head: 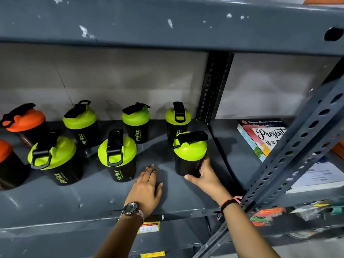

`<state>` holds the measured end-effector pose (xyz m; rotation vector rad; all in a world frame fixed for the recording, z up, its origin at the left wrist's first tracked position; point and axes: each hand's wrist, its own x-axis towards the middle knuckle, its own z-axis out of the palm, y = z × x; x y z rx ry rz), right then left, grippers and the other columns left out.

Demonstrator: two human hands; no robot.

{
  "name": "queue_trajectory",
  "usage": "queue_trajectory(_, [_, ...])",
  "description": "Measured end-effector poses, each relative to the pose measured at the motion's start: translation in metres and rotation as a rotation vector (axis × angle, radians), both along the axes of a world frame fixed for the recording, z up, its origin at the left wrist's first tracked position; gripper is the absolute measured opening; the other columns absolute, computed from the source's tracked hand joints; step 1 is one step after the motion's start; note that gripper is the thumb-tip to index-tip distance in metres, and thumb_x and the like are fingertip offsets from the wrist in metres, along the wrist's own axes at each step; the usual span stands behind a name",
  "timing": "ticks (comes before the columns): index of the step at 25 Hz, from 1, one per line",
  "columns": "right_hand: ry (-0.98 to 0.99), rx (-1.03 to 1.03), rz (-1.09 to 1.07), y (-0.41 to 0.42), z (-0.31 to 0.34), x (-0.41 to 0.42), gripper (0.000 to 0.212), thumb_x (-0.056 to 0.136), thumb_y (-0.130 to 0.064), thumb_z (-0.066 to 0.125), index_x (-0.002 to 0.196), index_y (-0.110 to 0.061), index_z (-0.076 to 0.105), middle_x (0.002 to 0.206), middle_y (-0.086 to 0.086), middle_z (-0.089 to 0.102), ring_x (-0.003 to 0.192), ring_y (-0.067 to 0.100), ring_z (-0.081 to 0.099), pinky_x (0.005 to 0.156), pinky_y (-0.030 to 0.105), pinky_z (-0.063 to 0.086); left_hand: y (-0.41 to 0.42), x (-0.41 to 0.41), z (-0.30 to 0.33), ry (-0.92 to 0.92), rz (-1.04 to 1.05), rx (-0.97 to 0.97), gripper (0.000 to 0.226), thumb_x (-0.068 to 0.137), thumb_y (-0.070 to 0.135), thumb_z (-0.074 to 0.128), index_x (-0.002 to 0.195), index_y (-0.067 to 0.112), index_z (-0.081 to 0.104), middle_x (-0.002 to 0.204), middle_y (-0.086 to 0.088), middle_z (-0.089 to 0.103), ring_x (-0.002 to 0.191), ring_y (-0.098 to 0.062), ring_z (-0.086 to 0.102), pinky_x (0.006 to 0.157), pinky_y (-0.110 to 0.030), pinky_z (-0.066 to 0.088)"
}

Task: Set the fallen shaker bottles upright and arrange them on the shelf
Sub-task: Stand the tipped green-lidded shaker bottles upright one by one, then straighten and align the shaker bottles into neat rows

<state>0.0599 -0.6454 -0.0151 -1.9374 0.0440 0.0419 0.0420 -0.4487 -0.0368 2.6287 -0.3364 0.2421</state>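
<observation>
Several black shaker bottles with green lids stand upright on the grey metal shelf (93, 198) in two rows. My right hand (205, 175) grips the lower body of the front right green-lidded shaker (188, 155), which stands upright. My left hand (147, 187) rests flat and open on the shelf between that shaker and the front middle shaker (118, 155). Another green-lidded shaker (54, 157) stands front left. Behind are three more green-lidded shakers (81, 123) (136, 122) (177, 120). Two orange-lidded shakers (24, 121) (7, 162) stand at the far left.
A slotted upright post (214, 86) divides the shelf. Right of it lies a stack of notebooks (264, 136) and papers (320, 175). A diagonal slotted brace (297, 149) crosses at the right. A yellow price tag (149, 227) sticks to the shelf's front edge. The upper shelf (167, 25) hangs overhead.
</observation>
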Motion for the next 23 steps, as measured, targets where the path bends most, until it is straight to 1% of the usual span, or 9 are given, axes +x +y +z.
queue_trajectory(1, [0.007,0.003,-0.016,0.000,-0.001,0.000,0.099,0.059,-0.016,0.076,0.132,-0.037,0.013,0.139,0.000,0.035,0.132,0.018,0.033,0.113,0.045,0.029,0.000,0.000,0.000,0.006,0.001,-0.002,0.054,0.080,0.035,0.033,0.108,-0.004,0.058,0.116,-0.026,0.059,0.104,-0.042,0.057,0.084,-0.053,0.043])
queue_trajectory(3, [-0.017,-0.036,-0.098,0.005,0.000,0.000,0.102,0.050,-0.019,0.084,0.130,-0.030,0.021,0.133,0.001,0.039,0.129,0.022,0.036,0.110,0.047,0.033,-0.001,0.000,0.002,0.018,-0.004,-0.002,0.053,0.080,0.034,0.034,0.106,-0.004,0.058,0.114,-0.026,0.061,0.102,-0.042,0.058,0.082,-0.054,0.045])
queue_trajectory(5, [-0.038,-0.106,-0.102,0.010,0.003,0.000,0.109,0.044,-0.017,0.089,0.132,-0.017,0.024,0.132,0.006,0.036,0.128,0.024,0.034,0.110,0.040,0.031,-0.001,0.001,0.002,0.023,-0.011,-0.002,0.052,0.079,0.033,0.034,0.106,-0.005,0.058,0.114,-0.027,0.060,0.102,-0.042,0.058,0.082,-0.055,0.045])
queue_trajectory(6, [-0.035,-0.117,-0.059,0.010,0.002,-0.001,0.110,0.046,-0.015,0.089,0.134,-0.015,0.023,0.134,0.007,0.034,0.129,0.023,0.033,0.108,0.035,0.030,-0.001,0.001,0.002,0.023,-0.013,-0.005,0.053,0.079,0.034,0.034,0.106,-0.005,0.058,0.115,-0.027,0.060,0.103,-0.042,0.058,0.083,-0.055,0.045])
queue_trajectory(8, [-0.026,-0.085,0.032,0.005,0.004,-0.004,0.101,0.056,-0.010,0.084,0.135,-0.016,0.021,0.134,0.003,0.037,0.129,0.019,0.035,0.102,0.025,0.030,0.000,0.001,0.001,0.028,-0.016,-0.012,0.054,0.080,0.035,0.033,0.108,-0.005,0.057,0.117,-0.027,0.058,0.105,-0.042,0.056,0.086,-0.054,0.042])
queue_trajectory(11, [-0.061,-0.077,-0.056,0.007,0.005,-0.007,0.089,0.056,-0.008,0.084,0.128,-0.015,0.032,0.118,-0.003,0.046,0.115,0.014,0.045,0.088,0.016,0.033,0.001,0.000,0.000,0.009,-0.030,-0.003,0.057,0.080,0.037,0.031,0.111,-0.004,0.056,0.120,-0.027,0.056,0.109,-0.042,0.053,0.089,-0.053,0.041])
queue_trajectory(13, [-0.097,-0.101,-0.135,0.015,0.005,-0.008,0.089,0.051,-0.013,0.087,0.124,-0.014,0.037,0.117,0.002,0.048,0.108,0.011,0.043,0.088,0.019,0.034,0.001,0.001,0.000,-0.010,-0.031,-0.002,0.058,0.080,0.038,0.030,0.112,-0.004,0.055,0.122,-0.026,0.055,0.111,-0.042,0.051,0.091,-0.052,0.040])
queue_trajectory(16, [-0.102,-0.121,-0.120,0.018,0.002,-0.010,0.089,0.052,-0.018,0.086,0.126,-0.014,0.036,0.125,0.008,0.048,0.116,0.018,0.044,0.095,0.027,0.036,0.000,0.001,0.001,-0.011,-0.033,-0.004,0.059,0.080,0.038,0.029,0.113,-0.004,0.054,0.123,-0.027,0.055,0.112,-0.042,0.051,0.091,-0.052,0.040])
queue_trajectory(23, [-0.099,-0.106,-0.124,0.018,0.003,-0.012,0.077,0.059,-0.014,0.083,0.122,-0.012,0.039,0.121,0.008,0.054,0.114,0.020,0.049,0.089,0.024,0.037,0.004,-0.007,0.003,-0.008,-0.062,-0.039,0.055,0.080,0.037,0.030,0.108,-0.001,0.058,0.116,-0.023,0.061,0.105,-0.040,0.056,0.087,-0.050,0.045])
